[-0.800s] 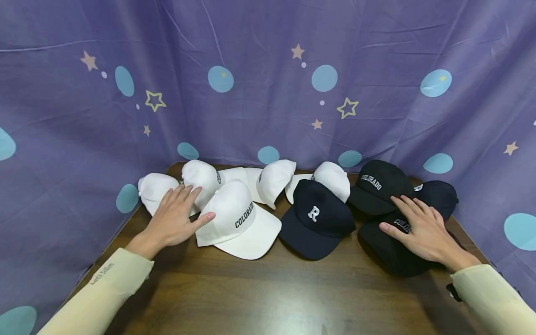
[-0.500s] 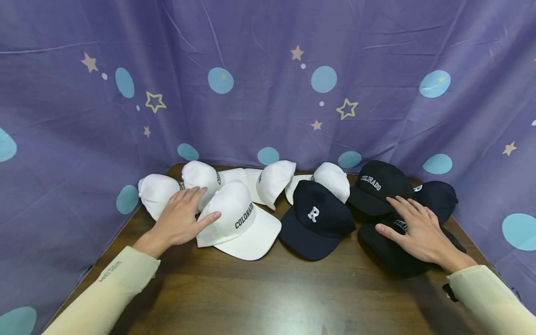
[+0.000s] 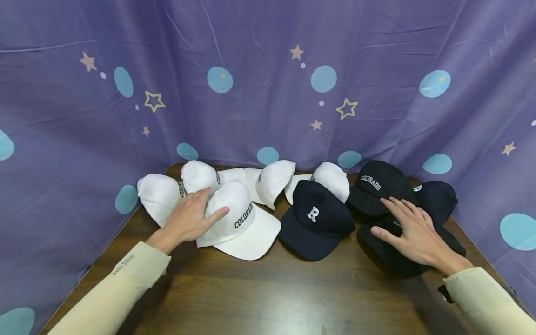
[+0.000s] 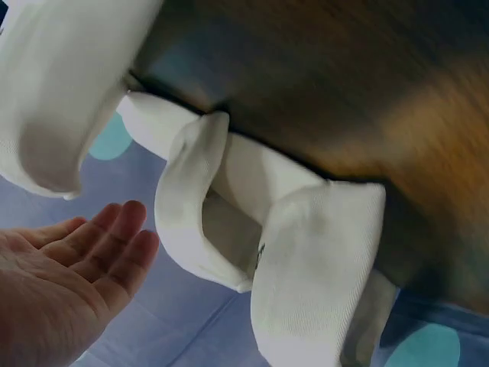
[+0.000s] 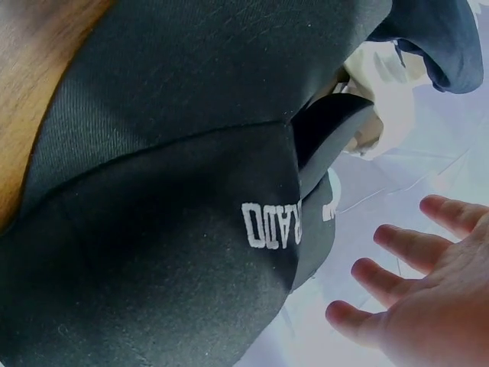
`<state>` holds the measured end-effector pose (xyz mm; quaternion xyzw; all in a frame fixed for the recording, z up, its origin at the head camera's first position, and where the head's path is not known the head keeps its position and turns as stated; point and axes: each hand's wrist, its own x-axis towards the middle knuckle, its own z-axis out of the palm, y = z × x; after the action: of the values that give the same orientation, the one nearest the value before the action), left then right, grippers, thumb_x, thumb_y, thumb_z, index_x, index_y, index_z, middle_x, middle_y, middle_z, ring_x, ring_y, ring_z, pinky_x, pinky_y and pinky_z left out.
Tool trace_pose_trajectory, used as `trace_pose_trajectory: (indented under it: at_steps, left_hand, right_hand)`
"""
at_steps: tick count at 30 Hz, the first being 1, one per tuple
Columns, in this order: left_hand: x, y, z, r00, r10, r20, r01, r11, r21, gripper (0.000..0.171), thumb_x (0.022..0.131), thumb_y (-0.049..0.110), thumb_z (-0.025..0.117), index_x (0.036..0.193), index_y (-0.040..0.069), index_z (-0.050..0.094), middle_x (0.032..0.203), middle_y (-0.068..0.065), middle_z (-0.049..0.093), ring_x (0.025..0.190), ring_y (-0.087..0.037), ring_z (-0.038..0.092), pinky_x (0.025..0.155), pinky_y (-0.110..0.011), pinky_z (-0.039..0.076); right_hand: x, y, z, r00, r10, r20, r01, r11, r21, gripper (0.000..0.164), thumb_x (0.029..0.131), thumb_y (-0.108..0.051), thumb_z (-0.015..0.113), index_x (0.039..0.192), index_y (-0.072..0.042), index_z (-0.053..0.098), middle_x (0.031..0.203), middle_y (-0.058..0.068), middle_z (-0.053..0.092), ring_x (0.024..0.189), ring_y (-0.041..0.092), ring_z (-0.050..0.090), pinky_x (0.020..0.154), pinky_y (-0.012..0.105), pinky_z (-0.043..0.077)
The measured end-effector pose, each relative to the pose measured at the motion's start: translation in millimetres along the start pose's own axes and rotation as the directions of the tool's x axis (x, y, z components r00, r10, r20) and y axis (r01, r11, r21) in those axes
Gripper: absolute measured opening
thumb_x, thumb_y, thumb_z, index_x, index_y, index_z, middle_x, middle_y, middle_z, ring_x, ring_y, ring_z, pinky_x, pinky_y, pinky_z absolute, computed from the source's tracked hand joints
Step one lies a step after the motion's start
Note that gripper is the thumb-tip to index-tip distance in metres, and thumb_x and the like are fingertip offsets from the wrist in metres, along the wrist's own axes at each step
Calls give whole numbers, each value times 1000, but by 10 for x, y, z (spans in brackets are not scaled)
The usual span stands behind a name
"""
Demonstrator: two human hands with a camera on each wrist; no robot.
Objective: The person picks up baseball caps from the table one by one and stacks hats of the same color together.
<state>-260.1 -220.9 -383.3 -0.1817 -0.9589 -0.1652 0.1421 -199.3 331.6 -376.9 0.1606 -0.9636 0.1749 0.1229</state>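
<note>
My left hand [image 3: 190, 217] hovers beside the front white cap [image 3: 232, 211] lettered COLORADO, fingers extended and thumb held apart. In the left wrist view its fingers [image 4: 114, 248] hold nothing, and a gap separates them from the white caps [image 4: 317, 260]. Over on the right, my right hand [image 3: 418, 232] spreads above the front black cap [image 3: 389, 253] and hides part of its lettering. The right wrist view shows the fingers [image 5: 393, 287] splayed, apart from that black cap [image 5: 168, 252]. Between the hands lies a navy cap [image 3: 322, 218] with a white R.
Several more white caps [image 3: 274, 181] line the table's back edge. Another black COLORADO cap [image 3: 381, 184] and a second navy cap [image 3: 439, 200] sit at the back right. A purple patterned curtain [image 3: 268, 116] encloses the wooden table [image 3: 268, 298] behind and at the sides.
My left hand has moved right, towards the front white cap, uncovering more of the leftmost white cap. My right hand has shifted slightly left. The caps have stayed in place.
</note>
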Motion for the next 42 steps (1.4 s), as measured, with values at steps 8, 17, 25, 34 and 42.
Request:
trace_pose_trajectory:
  at_steps: [8, 17, 25, 34, 42]
  left_hand:
    - [49, 61, 58, 994, -98, 42, 102, 989, -103, 81, 103, 60, 45, 148, -7, 44, 142, -31, 54, 129, -49, 53, 104, -63, 43]
    - [126, 73, 112, 983, -165, 77, 178, 959, -220, 78, 105, 54, 50, 148, -10, 43, 142, -33, 53, 130, -52, 51, 108, -61, 40]
    - [163, 118, 94, 975, -195, 108, 218, 936, -276, 73, 106, 44, 53, 149, -13, 38, 146, -37, 46, 135, -54, 45, 112, -61, 37]
    - [187, 130, 58, 951, -286, 115, 306, 831, -464, 63, 101, 25, 66, 147, -11, 41, 145, -34, 48, 138, -48, 43, 117, -57, 30]
    - [193, 127, 81, 927, -357, 115, 355, 736, -576, 50, 104, 16, 60, 144, -10, 45, 142, -33, 52, 135, -43, 47, 115, -53, 34]
  right_hand:
    - [3, -39, 15, 1000, -6, 0, 6, 1000, 6, 82, 95, -52, 68, 161, -17, 34, 161, 24, 32, 145, 51, 24, 108, 74, 13]
    - [-21, -60, 55, 1000, -4, 14, 4, 1000, 14, 82, 95, -52, 67, 160, -15, 35, 161, 26, 32, 145, 52, 24, 109, 75, 13]
    - [-21, -75, 51, 1000, -8, 14, 7, 1000, 19, 81, 95, -52, 68, 160, -14, 36, 160, 26, 33, 145, 51, 24, 109, 74, 12]
    - [-19, -67, 60, 1000, -16, 9, 16, 1000, 11, 81, 95, -52, 68, 158, -13, 37, 159, 27, 34, 144, 51, 26, 108, 75, 13]
    - [-23, -69, 72, 1000, -23, 0, 23, 1000, 8, 80, 94, -51, 69, 158, -13, 39, 158, 27, 36, 143, 51, 28, 107, 75, 14]
